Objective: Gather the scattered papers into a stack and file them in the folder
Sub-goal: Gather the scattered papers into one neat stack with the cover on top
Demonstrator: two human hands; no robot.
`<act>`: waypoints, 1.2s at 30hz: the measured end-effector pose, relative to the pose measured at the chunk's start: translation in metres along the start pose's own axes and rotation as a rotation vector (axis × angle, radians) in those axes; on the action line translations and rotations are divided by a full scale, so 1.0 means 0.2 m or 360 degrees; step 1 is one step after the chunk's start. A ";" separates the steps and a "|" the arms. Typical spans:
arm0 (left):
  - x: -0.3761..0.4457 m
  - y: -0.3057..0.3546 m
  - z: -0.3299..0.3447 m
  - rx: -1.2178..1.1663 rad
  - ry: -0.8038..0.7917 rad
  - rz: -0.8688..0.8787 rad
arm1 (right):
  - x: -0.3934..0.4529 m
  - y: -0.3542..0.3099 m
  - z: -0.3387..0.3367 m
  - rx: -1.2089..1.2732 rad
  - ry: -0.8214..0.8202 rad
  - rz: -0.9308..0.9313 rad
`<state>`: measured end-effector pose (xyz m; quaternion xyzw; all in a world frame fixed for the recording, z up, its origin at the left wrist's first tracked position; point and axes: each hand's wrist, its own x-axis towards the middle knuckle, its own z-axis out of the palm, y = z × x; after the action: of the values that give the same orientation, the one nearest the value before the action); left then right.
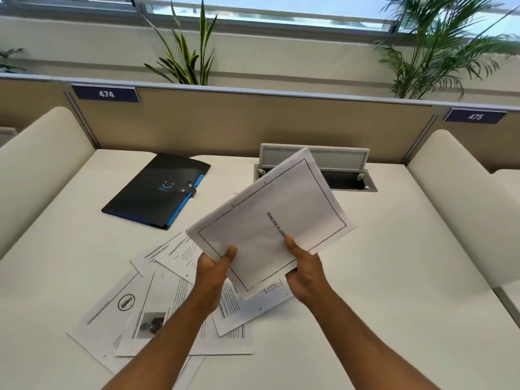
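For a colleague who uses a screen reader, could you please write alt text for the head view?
Both hands, left hand and right hand, hold a stack of papers above loose papers scattered on a white desk; a closed black folder lies beyond.

You had a white desk [394, 249] with an open cable hatch [315, 157] at its far edge, against a tan partition [253, 122] carrying number plates 474 [106, 94] and 475 [475, 116]. Beyond it stood a snake plant [187, 57] and, far right, a palm [439, 49].

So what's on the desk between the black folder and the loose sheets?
Head view: only bare white desk between the black folder and the loose sheets.
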<state>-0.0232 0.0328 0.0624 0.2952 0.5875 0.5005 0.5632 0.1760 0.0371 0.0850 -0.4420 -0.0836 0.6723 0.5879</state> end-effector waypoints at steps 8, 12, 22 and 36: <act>0.08 0.12 -0.12 0.0255 0.0158 0.0338 | 0.11 -0.30 -0.12 0.0001 -0.0072 -0.0358; 0.08 0.14 -0.12 0.0422 0.0194 0.0430 | 0.13 -0.46 -0.15 -0.0954 -0.0142 -0.0511; -0.11 0.13 -0.01 0.0407 0.0317 0.0746 | 0.01 -0.17 -0.16 -0.1051 -0.0075 -0.0913; -0.16 -0.08 0.03 0.0403 0.0259 0.0418 | -0.01 0.08 -0.24 -0.1354 -0.0106 -0.0743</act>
<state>-0.0082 -0.0006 0.0594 0.3964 0.6457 0.5140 0.4022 0.1976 0.0122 0.0479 -0.5908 -0.4667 0.4425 0.4871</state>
